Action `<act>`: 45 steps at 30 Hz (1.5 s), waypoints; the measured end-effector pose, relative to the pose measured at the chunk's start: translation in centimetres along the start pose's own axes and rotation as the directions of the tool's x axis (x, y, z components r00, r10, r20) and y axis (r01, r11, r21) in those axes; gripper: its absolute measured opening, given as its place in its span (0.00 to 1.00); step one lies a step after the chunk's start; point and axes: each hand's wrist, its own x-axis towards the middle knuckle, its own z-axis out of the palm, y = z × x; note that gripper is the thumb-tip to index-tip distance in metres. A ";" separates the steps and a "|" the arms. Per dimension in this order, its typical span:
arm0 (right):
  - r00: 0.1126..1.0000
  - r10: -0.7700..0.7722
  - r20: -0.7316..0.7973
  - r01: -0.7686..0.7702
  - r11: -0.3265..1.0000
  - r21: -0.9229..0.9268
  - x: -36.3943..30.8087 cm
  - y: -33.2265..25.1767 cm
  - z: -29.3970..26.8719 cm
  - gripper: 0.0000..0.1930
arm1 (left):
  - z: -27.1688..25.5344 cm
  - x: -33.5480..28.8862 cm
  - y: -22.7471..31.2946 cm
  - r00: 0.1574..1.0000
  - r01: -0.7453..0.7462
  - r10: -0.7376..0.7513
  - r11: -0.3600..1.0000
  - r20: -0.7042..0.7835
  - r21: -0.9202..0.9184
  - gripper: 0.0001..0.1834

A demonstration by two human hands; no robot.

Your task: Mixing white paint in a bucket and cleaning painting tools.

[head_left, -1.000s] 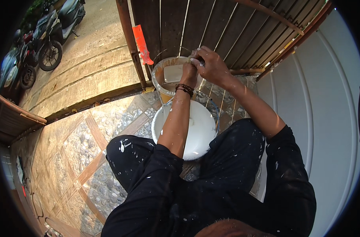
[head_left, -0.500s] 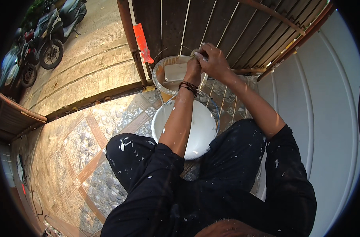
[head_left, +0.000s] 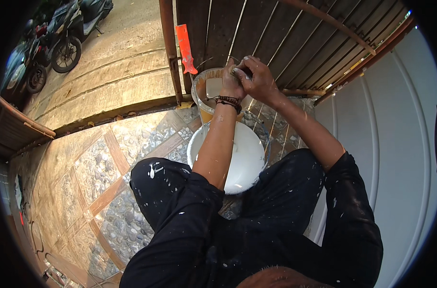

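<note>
Both hands meet over the far rim of a yellowish, stained bucket (head_left: 206, 114) holding cloudy liquid. My left hand (head_left: 232, 84) is raised, a dark bracelet round its wrist; its fingers are partly covered, so their pose is unclear. Closed against it is my right hand (head_left: 258, 80), thumb and fingers pressed around a small dull grey-green lump (head_left: 236, 71) that I cannot make out. Below my left forearm stands a white bucket (head_left: 247, 165), its inside coated white, between my knees. White spots speckle both arms.
A slatted dark gate (head_left: 218, 29) rises just beyond the bucket, with a bright orange-red flat object (head_left: 184, 48) upright at its post. A white ribbed panel (head_left: 386, 120) borders the right. Parked motorcycles (head_left: 65, 50) stand outside at the far left, past the patterned tile floor (head_left: 98, 168).
The view has shifted slightly, so the gate and bucket sit further right. My left hand has tilted upward, and my right hand has dropped a little against it.
</note>
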 end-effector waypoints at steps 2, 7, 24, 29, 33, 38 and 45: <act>0.994 0.102 0.046 -0.104 0.994 0.040 0.0 0.5 0.3 0.07 | 0.8 -0.5 0.1 0.986 0.105 -0.105 0.994 -0.128 -0.005 0.40; 0.992 -0.005 0.128 0.018 0.995 -0.096 -0.4 -0.1 -0.4 0.08 | 1.8 -0.4 -0.2 0.973 0.026 -0.036 0.999 -0.229 -0.047 0.36; 0.965 -0.073 0.250 0.139 0.956 -0.258 1.1 -2.7 -3.5 0.08 | -0.1 0.4 -0.6 0.877 0.198 0.443 -0.684 0.185 0.702 0.42; 0.980 0.120 0.157 -0.057 0.933 -0.354 1.1 -1.0 -4.0 0.08 | 0.5 0.5 -1.1 0.892 0.123 0.398 -0.669 0.213 0.734 0.50; 0.973 0.071 0.218 0.014 0.931 -0.365 -0.4 0.7 -4.7 0.08 | 1.0 0.0 -2.8 0.883 0.128 0.376 -0.769 0.281 0.626 0.52; 0.996 0.084 0.034 -0.053 0.850 -0.525 1.2 4.1 -6.0 0.10 | 2.5 -0.3 -6.1 0.947 0.020 0.204 -0.810 0.249 0.587 0.42; 0.972 0.159 -0.170 -0.200 0.944 -0.261 -0.7 4.7 -9.2 0.10 | 3.6 -1.5 -3.9 0.808 -0.193 0.341 -0.618 0.481 0.762 0.15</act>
